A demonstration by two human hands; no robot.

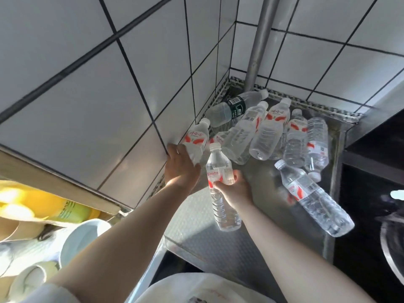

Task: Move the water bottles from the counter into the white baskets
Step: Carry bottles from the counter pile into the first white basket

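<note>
So both hands are busy here. The left hand point(181, 166) is wrapped around the lower end of a red-label bottle point(195, 138), which leans cap-up against the tiled wall point(87, 95) right above that grip. The right hand point(232, 189) is curled round the middle of a second bottle point(219, 186), thumb across the label, cap pointing up and away from the wrist and the clear base hanging down below the palm over the steel counter point(258, 178). Just beyond both grips, toward the corner, sits the pile of bottles point(266, 132), all lying on their sides and overlapping, with a green-label bottle point(236, 107) at the far end by the metal pipe point(261, 42). Off to the right of the right hand there's one more bottle lying alone point(312, 195), near the counter's edge, cap toward the pile. Below the left forearm you can see a white bowl point(80, 237) and some yellow stuff point(32, 204), pretty blurry.
</note>
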